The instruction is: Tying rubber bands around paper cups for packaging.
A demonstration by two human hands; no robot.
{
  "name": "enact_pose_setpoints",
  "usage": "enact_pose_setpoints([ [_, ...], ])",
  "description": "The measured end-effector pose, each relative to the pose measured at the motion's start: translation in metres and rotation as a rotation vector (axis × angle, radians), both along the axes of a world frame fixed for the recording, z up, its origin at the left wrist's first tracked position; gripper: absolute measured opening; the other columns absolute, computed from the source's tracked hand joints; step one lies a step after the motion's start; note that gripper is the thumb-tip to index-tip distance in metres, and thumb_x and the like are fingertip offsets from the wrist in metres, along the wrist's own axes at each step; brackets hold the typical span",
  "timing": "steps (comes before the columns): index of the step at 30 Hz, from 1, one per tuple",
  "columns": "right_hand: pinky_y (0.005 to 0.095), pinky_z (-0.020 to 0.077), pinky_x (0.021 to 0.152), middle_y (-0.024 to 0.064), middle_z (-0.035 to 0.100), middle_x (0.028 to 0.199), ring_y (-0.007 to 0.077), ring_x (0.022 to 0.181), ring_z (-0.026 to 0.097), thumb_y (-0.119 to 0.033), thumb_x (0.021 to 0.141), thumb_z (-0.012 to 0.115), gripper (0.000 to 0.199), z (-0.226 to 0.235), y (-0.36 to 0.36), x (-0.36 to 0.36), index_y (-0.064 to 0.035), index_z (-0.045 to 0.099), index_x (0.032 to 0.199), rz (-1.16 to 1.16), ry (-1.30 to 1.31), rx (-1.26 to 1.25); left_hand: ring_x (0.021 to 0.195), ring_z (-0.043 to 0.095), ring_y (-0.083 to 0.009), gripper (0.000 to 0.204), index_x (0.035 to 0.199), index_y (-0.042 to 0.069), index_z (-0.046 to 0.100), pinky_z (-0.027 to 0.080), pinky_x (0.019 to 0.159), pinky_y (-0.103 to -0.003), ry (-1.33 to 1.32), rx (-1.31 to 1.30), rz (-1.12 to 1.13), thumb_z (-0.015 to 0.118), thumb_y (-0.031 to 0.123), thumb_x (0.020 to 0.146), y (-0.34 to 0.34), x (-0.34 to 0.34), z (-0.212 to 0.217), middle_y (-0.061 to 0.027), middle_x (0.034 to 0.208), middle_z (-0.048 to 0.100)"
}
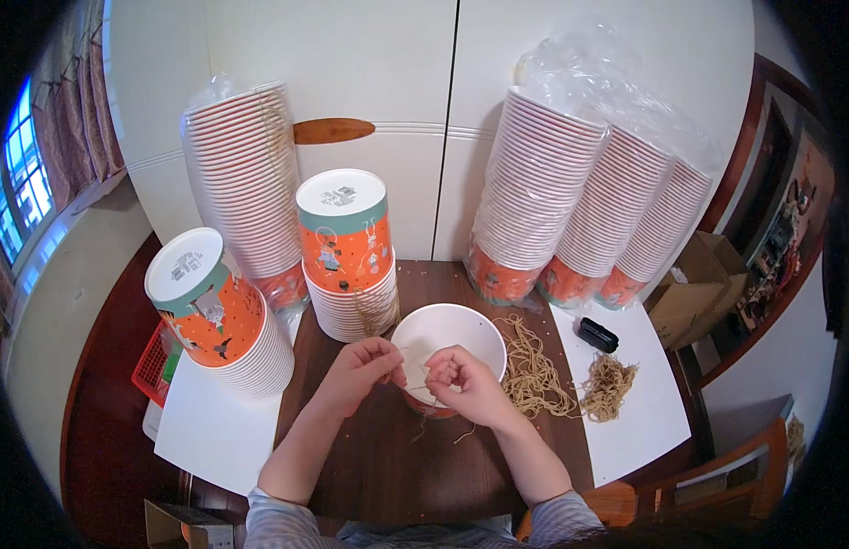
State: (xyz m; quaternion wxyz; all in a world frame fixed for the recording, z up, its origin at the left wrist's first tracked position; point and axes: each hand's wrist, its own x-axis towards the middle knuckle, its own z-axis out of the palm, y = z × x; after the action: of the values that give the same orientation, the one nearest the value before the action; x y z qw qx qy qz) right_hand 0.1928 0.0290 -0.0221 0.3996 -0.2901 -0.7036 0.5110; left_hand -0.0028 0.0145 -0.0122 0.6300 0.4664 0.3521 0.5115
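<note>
My left hand and my right hand are both closed in a pinch over the near rim of a white-lined paper bucket. Between the fingertips runs a thin tan string, whose loose ends hang down past the bucket's orange outer side. Just right of the bucket lies a loose heap of tan string. A smaller bundle of the same string rests farther right on the white part of the table.
Two stacks of upturned orange buckets, a nearer one and a farther one, stand at left. Plastic-wrapped bucket stacks rise behind, at left and right. A small black object lies at right. Cardboard boxes stand beyond the table.
</note>
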Motion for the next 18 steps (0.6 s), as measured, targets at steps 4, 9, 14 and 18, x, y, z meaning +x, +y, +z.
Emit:
enact_pose_setpoints([
  [4, 0.0205, 0.0447, 0.071, 0.0038, 0.057, 0.083, 0.0079, 0.076, 0.054, 0.007, 0.076, 0.056, 0.026, 0.008, -0.002, -0.003, -0.0024, 0.045, 0.098, 0.118, 0.289, -0.202, 0.065, 0.056, -0.0081, 0.012, 0.086, 0.000, 0.060, 0.043, 0.059, -0.020, 0.375, 0.206, 0.089, 0.058, 0.010, 0.080, -0.002, 0.006, -0.005, -0.0036, 0.071, 0.060],
  [9, 0.0216, 0.0460, 0.071, 0.0049, 0.058, 0.083, 0.0094, 0.078, 0.056, 0.008, 0.075, 0.057, 0.026, 0.009, -0.004, -0.003, -0.0021, 0.046, 0.096, 0.104, 0.344, -0.213, 0.061, 0.055, -0.0081, 0.013, 0.088, 0.001, 0.062, 0.044, 0.058, -0.021, 0.565, 0.355, 0.127, 0.059, 0.010, 0.078, -0.009, 0.014, -0.001, -0.0045, 0.072, 0.061],
  [14, 0.0195, 0.0458, 0.067, 0.0029, 0.058, 0.079, 0.0074, 0.072, 0.056, 0.008, 0.074, 0.059, 0.026, 0.007, -0.004, -0.004, -0.0025, 0.047, 0.094, 0.045, 0.347, -0.201, 0.058, 0.056, -0.0128, 0.013, 0.087, 0.003, 0.062, 0.044, 0.055, -0.024, 0.731, 0.580, 0.138, 0.061, 0.009, 0.075, -0.017, 0.020, 0.010, -0.0078, 0.070, 0.059],
  [18, 0.0171, 0.0443, 0.063, 0.0009, 0.057, 0.075, 0.0044, 0.068, 0.054, 0.007, 0.073, 0.061, 0.025, 0.009, -0.006, -0.006, -0.0029, 0.048, 0.092, -0.001, 0.351, -0.191, 0.059, 0.056, -0.0202, 0.014, 0.082, 0.005, 0.060, 0.045, 0.053, -0.029, 0.875, 0.810, 0.235, 0.063, 0.013, 0.071, -0.016, 0.023, 0.005, -0.0070, 0.066, 0.056],
])
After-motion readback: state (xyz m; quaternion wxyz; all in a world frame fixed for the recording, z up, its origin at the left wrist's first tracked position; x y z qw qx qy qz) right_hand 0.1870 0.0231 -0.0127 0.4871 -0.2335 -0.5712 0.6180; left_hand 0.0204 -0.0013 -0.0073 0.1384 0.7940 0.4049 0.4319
